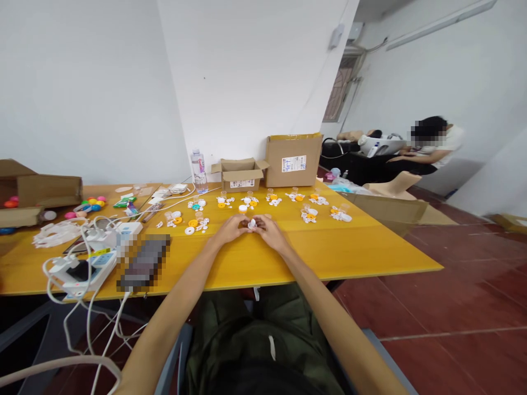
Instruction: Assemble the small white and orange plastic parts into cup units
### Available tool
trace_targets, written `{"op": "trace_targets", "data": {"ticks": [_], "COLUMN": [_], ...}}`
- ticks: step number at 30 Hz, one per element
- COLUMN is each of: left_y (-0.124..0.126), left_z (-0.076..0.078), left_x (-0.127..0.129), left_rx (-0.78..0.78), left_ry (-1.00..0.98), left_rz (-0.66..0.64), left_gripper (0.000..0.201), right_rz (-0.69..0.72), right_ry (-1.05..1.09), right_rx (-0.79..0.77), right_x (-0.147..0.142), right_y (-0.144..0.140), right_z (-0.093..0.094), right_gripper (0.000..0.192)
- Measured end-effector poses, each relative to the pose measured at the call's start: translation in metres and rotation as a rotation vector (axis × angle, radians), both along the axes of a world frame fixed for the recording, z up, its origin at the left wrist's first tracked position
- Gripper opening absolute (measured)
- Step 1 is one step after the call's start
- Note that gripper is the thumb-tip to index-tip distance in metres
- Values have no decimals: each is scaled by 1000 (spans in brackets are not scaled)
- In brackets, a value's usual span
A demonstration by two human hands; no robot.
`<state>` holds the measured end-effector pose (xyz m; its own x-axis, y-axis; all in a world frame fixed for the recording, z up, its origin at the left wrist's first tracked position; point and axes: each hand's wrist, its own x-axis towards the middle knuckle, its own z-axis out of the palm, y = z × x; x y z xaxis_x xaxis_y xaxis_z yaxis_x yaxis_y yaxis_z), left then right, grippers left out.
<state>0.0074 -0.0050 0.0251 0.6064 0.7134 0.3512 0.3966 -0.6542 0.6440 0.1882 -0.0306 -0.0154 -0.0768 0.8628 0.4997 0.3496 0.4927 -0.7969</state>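
My left hand (231, 228) and my right hand (269, 230) meet over the yellow table (329, 249), fingertips together around a small white plastic part (252, 223). Both hands pinch it; its exact shape is too small to tell. Just beyond the hands lie several groups of small white and orange plastic pieces (247, 203), some with tiny clear cups, spread in rows across the table. A white ring-shaped piece (189, 230) lies left of my left hand.
Two open cardboard boxes (293, 160) and a water bottle (199, 171) stand at the table's back. Chargers, white cables (82, 258) and a power strip lie at the left, with coloured balls (93, 204). Another person (432, 145) sits at the far right.
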Motion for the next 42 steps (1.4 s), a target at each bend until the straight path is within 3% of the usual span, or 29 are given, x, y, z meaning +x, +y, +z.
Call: {"op": "trace_targets", "data": {"ticks": [14,22,29,42], "left_y": [5,1,0,-2], "left_z": [0,3,2,3], "left_x": [-3,-2,-1,1], "left_rx": [-21,-41,18,38], "left_ry": [-17,-27,23,28], "left_rz": [-24,-63,-12,-29], "left_gripper": [13,14,20,15], "right_rz": [-1,-80,-120,-166], "right_ry": [-36,-108,-225,-211], "right_rx": [13,92,155,189], "right_x": [-1,-2,-1,-4], "right_y": [2,-8,-16,-20], "right_z": [-3,9,21,24], "right_gripper": [25,31,26,13]}}
